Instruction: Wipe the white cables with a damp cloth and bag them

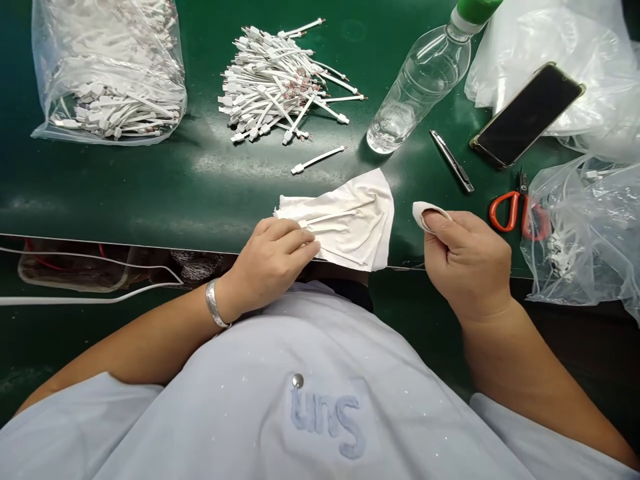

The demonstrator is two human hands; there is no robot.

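My left hand [273, 257] is closed at the table's front edge, its fingertips on the plug end of a short white cable [333, 219]. The cable lies across a crumpled white cloth [373, 230], its other end pointing right. Off to the right, my right hand [467, 257] pinches a small folded piece of white cloth [423, 212] between thumb and fingers. Another short white cable [319, 160] lies alone beyond the cloth. Behind it is a loose pile of similar cables [280, 83] with white plugs and bare coppery wire ends.
A clear bag of cables [117, 80] sits at the back left. Rightward stand a water bottle [417, 83] and a box cutter [453, 162], then a phone [527, 115], red-handled scissors [505, 212] and plastic bags [595, 253]. A bin [75, 270] shows below the table edge.
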